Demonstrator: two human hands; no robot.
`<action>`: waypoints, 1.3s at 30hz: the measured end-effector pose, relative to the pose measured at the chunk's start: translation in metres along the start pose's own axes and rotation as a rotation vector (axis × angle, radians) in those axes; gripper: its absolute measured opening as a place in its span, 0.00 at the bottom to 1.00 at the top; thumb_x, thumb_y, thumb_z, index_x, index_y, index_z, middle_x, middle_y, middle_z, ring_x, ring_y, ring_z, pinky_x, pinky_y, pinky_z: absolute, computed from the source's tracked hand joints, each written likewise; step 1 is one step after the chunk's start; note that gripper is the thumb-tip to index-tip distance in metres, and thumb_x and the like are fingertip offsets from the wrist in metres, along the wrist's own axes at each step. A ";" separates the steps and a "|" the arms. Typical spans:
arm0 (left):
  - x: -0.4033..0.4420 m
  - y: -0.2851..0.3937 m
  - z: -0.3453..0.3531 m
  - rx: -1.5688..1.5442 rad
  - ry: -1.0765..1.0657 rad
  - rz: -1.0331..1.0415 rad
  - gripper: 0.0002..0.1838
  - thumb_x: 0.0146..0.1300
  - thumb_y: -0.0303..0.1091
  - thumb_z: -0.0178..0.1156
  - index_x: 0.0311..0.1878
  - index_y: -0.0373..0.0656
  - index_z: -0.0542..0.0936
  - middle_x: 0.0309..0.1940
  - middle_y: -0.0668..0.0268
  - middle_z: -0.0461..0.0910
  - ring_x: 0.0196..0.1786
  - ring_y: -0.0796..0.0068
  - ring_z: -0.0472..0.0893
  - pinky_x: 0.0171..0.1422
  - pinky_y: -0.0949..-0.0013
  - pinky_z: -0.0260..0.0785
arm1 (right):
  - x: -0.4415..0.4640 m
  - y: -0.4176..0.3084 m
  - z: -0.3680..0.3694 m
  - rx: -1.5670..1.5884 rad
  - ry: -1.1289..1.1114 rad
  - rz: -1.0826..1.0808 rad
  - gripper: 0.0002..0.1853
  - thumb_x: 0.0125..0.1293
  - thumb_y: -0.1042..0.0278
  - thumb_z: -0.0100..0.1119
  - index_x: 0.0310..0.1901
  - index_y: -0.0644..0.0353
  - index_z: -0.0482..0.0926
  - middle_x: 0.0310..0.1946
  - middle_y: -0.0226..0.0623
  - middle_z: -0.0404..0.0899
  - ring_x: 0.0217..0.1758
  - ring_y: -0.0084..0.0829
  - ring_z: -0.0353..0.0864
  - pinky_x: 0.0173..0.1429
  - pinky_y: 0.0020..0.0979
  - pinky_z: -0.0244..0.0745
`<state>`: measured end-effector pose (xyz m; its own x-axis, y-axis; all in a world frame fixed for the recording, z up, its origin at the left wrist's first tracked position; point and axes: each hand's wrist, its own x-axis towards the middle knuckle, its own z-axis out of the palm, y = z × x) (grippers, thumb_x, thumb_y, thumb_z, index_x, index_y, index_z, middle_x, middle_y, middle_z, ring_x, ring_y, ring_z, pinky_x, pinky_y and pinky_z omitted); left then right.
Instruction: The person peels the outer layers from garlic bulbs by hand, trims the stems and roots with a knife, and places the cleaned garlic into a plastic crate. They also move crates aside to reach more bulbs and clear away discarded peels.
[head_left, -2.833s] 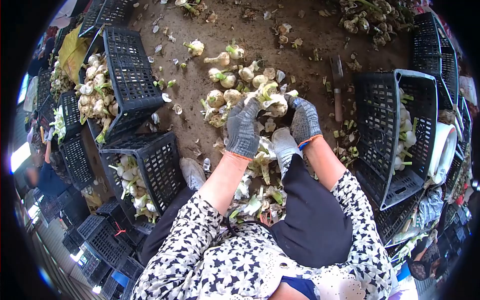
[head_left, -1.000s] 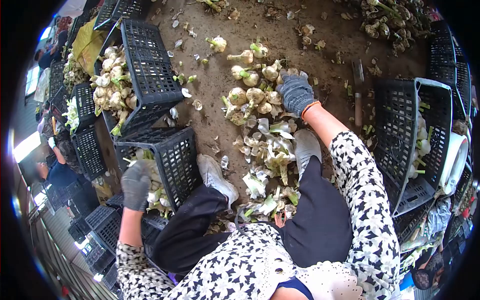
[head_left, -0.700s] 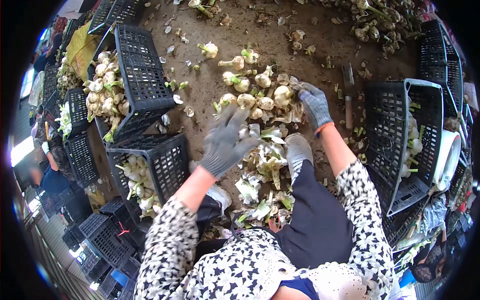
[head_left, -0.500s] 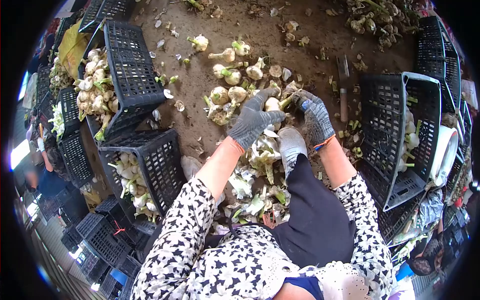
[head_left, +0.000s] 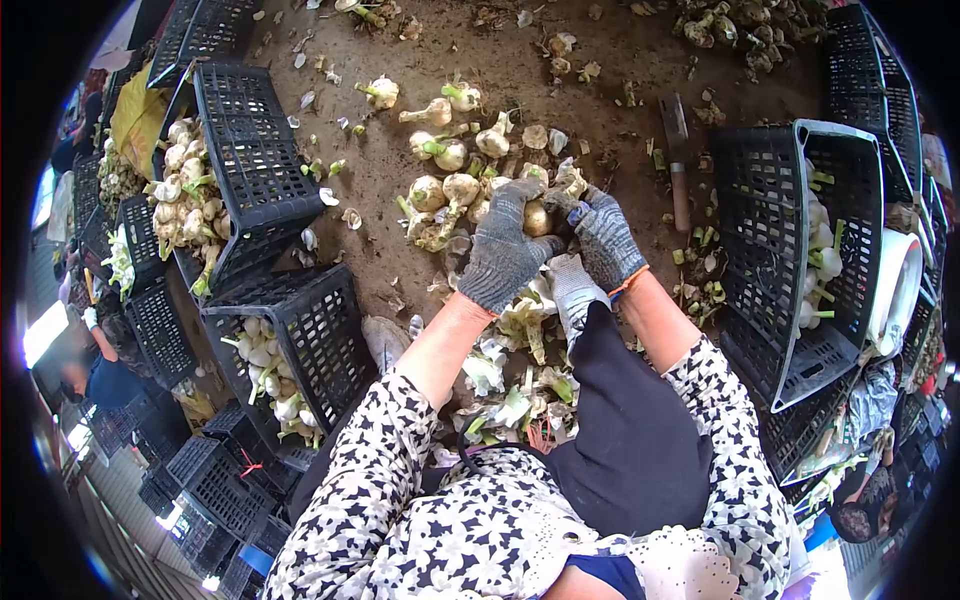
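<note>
My left hand (head_left: 505, 245), in a grey knitted glove, is closed round a garlic bulb (head_left: 537, 218) from the left. Against the bulb's right side, my right hand (head_left: 602, 235), gloved too, has its fingers bent in and pinches at its dry outer skin and stem. Several loose garlic bulbs (head_left: 427, 193) with short green stems lie on the soil just beyond and left of my hands. Below my hands, between my shoes, is a heap of peeled skins and leaves (head_left: 522, 330).
Black crates of garlic stand at the left (head_left: 330, 345) and right (head_left: 760, 260). A wooden-handled blade (head_left: 679, 195) lies on the soil at the right. More unpeeled garlic (head_left: 740, 25) is piled at the top right. Another person (head_left: 110, 375) sits at the far left.
My left hand went to the left crate, came back to the middle and closed on a bulb. My right hand picked up that bulb from the pile and brought it to my left hand.
</note>
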<state>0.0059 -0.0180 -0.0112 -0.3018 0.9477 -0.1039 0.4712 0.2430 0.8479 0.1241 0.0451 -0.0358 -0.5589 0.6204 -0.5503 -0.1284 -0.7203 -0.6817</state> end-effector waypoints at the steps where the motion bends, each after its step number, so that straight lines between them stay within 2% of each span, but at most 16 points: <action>1: -0.001 -0.001 0.000 0.001 0.000 -0.002 0.30 0.33 0.30 0.69 0.44 0.42 0.69 0.40 0.62 0.72 0.44 0.69 0.72 0.50 0.69 0.64 | -0.001 -0.003 0.003 0.048 -0.005 0.023 0.16 0.54 0.64 0.57 0.44 0.61 0.72 0.35 0.29 0.75 0.34 0.19 0.74 0.38 0.21 0.71; 8: -0.001 -0.003 0.000 0.004 0.004 0.008 0.30 0.35 0.28 0.68 0.46 0.42 0.68 0.41 0.62 0.72 0.44 0.68 0.73 0.50 0.69 0.64 | -0.002 -0.002 -0.007 0.189 -0.161 0.012 0.18 0.52 0.63 0.59 0.44 0.63 0.72 0.36 0.31 0.76 0.37 0.21 0.75 0.39 0.22 0.72; 10: -0.001 -0.001 -0.002 0.009 0.003 0.012 0.30 0.35 0.28 0.68 0.47 0.42 0.68 0.41 0.62 0.72 0.43 0.68 0.73 0.50 0.69 0.64 | 0.003 0.001 -0.011 -0.030 -0.194 -0.019 0.19 0.52 0.62 0.59 0.43 0.63 0.72 0.37 0.33 0.76 0.37 0.22 0.76 0.39 0.23 0.72; 14: -0.002 -0.006 -0.003 -0.200 -0.035 -0.152 0.31 0.35 0.26 0.68 0.47 0.39 0.68 0.40 0.63 0.72 0.43 0.74 0.72 0.48 0.73 0.66 | 0.005 0.000 -0.009 0.150 -0.200 0.038 0.19 0.52 0.62 0.59 0.43 0.64 0.71 0.37 0.33 0.76 0.36 0.22 0.76 0.39 0.23 0.72; 16: 0.000 -0.008 -0.006 -0.340 -0.061 -0.249 0.31 0.34 0.26 0.68 0.47 0.38 0.68 0.40 0.63 0.71 0.42 0.76 0.72 0.47 0.74 0.66 | 0.010 0.000 -0.012 0.089 -0.224 0.119 0.14 0.55 0.75 0.52 0.45 0.63 0.69 0.37 0.32 0.75 0.39 0.21 0.73 0.44 0.22 0.69; 22: 0.005 -0.001 -0.022 -0.348 -0.164 -0.405 0.30 0.33 0.26 0.67 0.46 0.39 0.67 0.40 0.60 0.70 0.43 0.70 0.71 0.48 0.71 0.65 | 0.010 -0.008 -0.010 -0.040 -0.216 0.083 0.09 0.54 0.76 0.53 0.39 0.65 0.72 0.31 0.32 0.76 0.32 0.21 0.75 0.39 0.23 0.72; 24: 0.003 0.001 -0.021 -0.025 -0.038 -0.002 0.28 0.35 0.22 0.62 0.46 0.38 0.67 0.42 0.55 0.69 0.46 0.63 0.71 0.50 0.68 0.65 | 0.006 -0.014 -0.006 0.030 -0.194 0.171 0.08 0.54 0.76 0.53 0.37 0.65 0.73 0.31 0.32 0.76 0.32 0.21 0.75 0.38 0.23 0.73; 25: 0.004 0.000 -0.019 -0.026 -0.037 -0.002 0.28 0.35 0.22 0.62 0.46 0.38 0.67 0.42 0.55 0.69 0.46 0.63 0.71 0.50 0.68 0.65 | 0.004 -0.016 -0.004 0.094 -0.173 0.260 0.07 0.53 0.76 0.53 0.35 0.65 0.74 0.30 0.32 0.76 0.31 0.22 0.75 0.37 0.23 0.73; 27: 0.008 -0.004 -0.015 0.235 0.048 0.359 0.27 0.37 0.23 0.64 0.46 0.39 0.68 0.41 0.56 0.70 0.45 0.60 0.72 0.47 0.66 0.67 | 0.004 -0.009 -0.009 0.100 -0.163 0.215 0.06 0.53 0.77 0.53 0.34 0.65 0.74 0.29 0.32 0.76 0.31 0.21 0.75 0.36 0.23 0.73; 29: 0.005 -0.003 -0.014 0.243 0.016 0.350 0.27 0.37 0.24 0.64 0.46 0.39 0.67 0.42 0.53 0.69 0.45 0.54 0.72 0.47 0.64 0.67 | 0.004 -0.001 -0.011 0.116 -0.144 0.171 0.05 0.52 0.77 0.53 0.32 0.64 0.75 0.27 0.32 0.76 0.31 0.21 0.76 0.35 0.24 0.73; 31: 0.003 0.000 -0.013 0.334 -0.007 0.385 0.28 0.37 0.25 0.64 0.46 0.40 0.67 0.44 0.52 0.68 0.46 0.53 0.71 0.48 0.63 0.66 | 0.006 0.005 -0.011 -0.663 -0.162 -0.171 0.08 0.47 0.73 0.51 0.32 0.56 0.75 0.24 0.33 0.75 0.28 0.31 0.75 0.34 0.29 0.68; 32: 0.002 0.001 -0.013 0.334 -0.012 0.386 0.28 0.37 0.25 0.64 0.46 0.40 0.67 0.44 0.52 0.68 0.46 0.53 0.71 0.48 0.63 0.66 | 0.013 0.006 -0.017 -1.376 -0.265 -0.431 0.07 0.45 0.73 0.50 0.29 0.52 0.73 0.21 0.36 0.72 0.27 0.35 0.73 0.32 0.31 0.66; 35: 0.002 -0.001 -0.009 0.397 -0.001 0.292 0.27 0.38 0.25 0.65 0.45 0.39 0.68 0.41 0.56 0.70 0.43 0.60 0.73 0.45 0.67 0.68 | 0.016 0.006 -0.016 -1.803 -0.215 -0.570 0.07 0.46 0.73 0.49 0.28 0.52 0.74 0.21 0.37 0.73 0.28 0.33 0.73 0.32 0.31 0.65; 36: 0.002 -0.007 -0.010 0.178 -0.033 0.115 0.26 0.38 0.26 0.66 0.45 0.39 0.68 0.39 0.59 0.71 0.42 0.64 0.74 0.43 0.69 0.69 | 0.013 -0.008 -0.007 -1.988 -0.263 -0.496 0.08 0.45 0.71 0.50 0.30 0.56 0.75 0.24 0.42 0.75 0.29 0.38 0.74 0.34 0.34 0.67; 38: 0.004 -0.004 -0.016 -0.197 -0.085 -0.182 0.24 0.38 0.24 0.65 0.42 0.38 0.70 0.34 0.67 0.74 0.35 0.77 0.75 0.36 0.76 0.70 | 0.013 -0.016 -0.003 -1.772 -0.198 -0.347 0.08 0.46 0.69 0.51 0.30 0.56 0.76 0.26 0.44 0.75 0.31 0.40 0.74 0.36 0.35 0.68; 39: 0.005 -0.005 -0.020 -0.196 -0.087 -0.183 0.24 0.38 0.24 0.65 0.42 0.38 0.70 0.34 0.67 0.74 0.35 0.77 0.75 0.36 0.76 0.70 | 0.014 -0.017 -0.003 -1.553 -0.138 -0.204 0.09 0.47 0.67 0.52 0.30 0.57 0.77 0.28 0.46 0.75 0.33 0.42 0.75 0.38 0.37 0.70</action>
<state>-0.0140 -0.0187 -0.0054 -0.2903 0.9082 -0.3016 0.2435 0.3749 0.8945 0.1214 0.0669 -0.0333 -0.7168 0.5691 -0.4029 0.6778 0.4329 -0.5943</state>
